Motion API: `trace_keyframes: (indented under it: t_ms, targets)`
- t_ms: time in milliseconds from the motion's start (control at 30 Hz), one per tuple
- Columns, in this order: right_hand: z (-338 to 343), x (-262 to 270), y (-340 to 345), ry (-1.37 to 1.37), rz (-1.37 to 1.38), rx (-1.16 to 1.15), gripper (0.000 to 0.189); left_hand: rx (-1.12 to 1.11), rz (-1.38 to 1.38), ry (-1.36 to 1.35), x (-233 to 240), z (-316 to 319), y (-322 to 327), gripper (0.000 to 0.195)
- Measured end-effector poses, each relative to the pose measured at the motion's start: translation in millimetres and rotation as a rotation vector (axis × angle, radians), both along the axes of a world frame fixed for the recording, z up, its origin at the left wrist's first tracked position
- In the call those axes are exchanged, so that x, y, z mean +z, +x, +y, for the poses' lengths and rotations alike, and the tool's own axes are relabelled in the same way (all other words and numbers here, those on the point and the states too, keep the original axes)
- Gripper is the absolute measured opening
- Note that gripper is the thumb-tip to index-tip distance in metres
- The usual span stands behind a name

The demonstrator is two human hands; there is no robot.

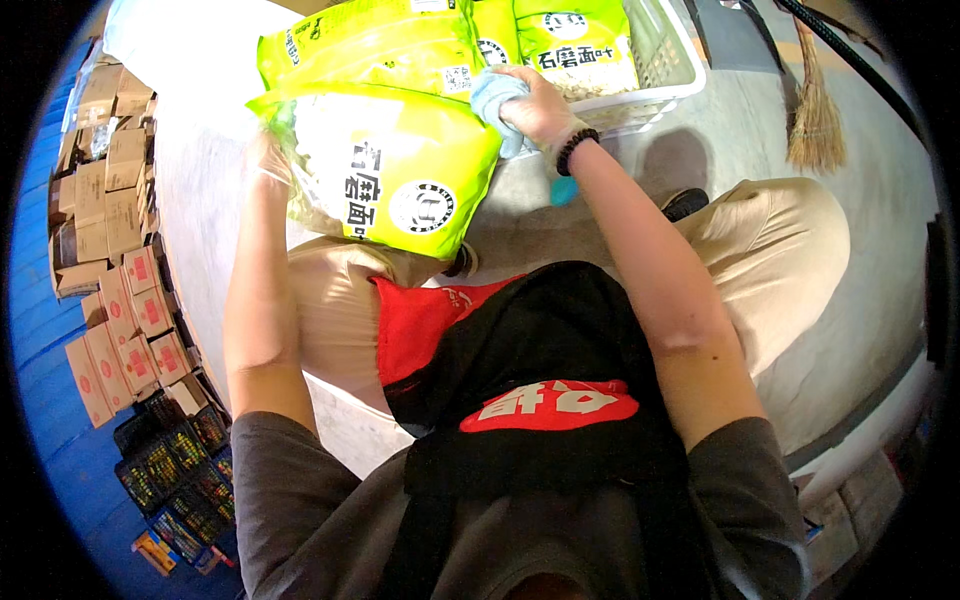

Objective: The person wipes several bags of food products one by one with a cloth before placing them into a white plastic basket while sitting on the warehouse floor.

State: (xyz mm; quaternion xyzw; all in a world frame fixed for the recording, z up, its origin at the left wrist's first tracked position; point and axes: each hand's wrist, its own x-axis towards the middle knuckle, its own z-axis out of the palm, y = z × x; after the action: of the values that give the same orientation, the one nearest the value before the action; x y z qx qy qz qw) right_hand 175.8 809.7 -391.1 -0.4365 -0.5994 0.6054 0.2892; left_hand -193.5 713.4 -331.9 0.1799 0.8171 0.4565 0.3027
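My left hand, in a thin clear glove, grips the left end of a bright yellow-green plastic food bag. The bag is plump, bears printed writing and has a clear window on its left side. In my right hand, also gloved, is a bunched light blue cloth, held at the bag's upper right corner. Whether the cloth touches the bag cannot be made out. Just beyond lies a similar yellow-green bag. Another such bag, with pale pieces showing through its window, sits in a white plastic basket.
A straw broom and a grey dustpan are at the upper right. Stacked cardboard boxes and black crates of small packages line the left. A turquoise object lies below the basket, near my bent legs.
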Motion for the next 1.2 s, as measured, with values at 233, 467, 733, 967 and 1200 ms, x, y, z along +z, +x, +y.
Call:
trace_keyframes:
  t_ms: [233, 467, 733, 967, 1200]
  targets:
    - [79, 90, -65, -0.194, 0.756, 0.293, 0.022, 0.079, -0.385, 0.551, 49, -35, -39, 0.032]
    - [158, 60, -128, -0.167, 0.642, -0.542, 0.04, -0.654, 1.186, -0.246, 65, 15, 163, 0.1]
    - [105, 43, -27, 0.322, 0.689, -0.233, 0.038, -0.913, 1.073, -0.233, 47, 9, 141, 0.142]
    - [-6, 38, -84, 0.892, 0.028, -0.003, 0.069, -0.897, 1.086, -0.299, 51, 7, 142, 0.145]
    - [129, 51, -132, 0.719, 0.07, 0.087, 0.054, -0.916, 1.143, -0.239, 41, 23, 143, 0.145]
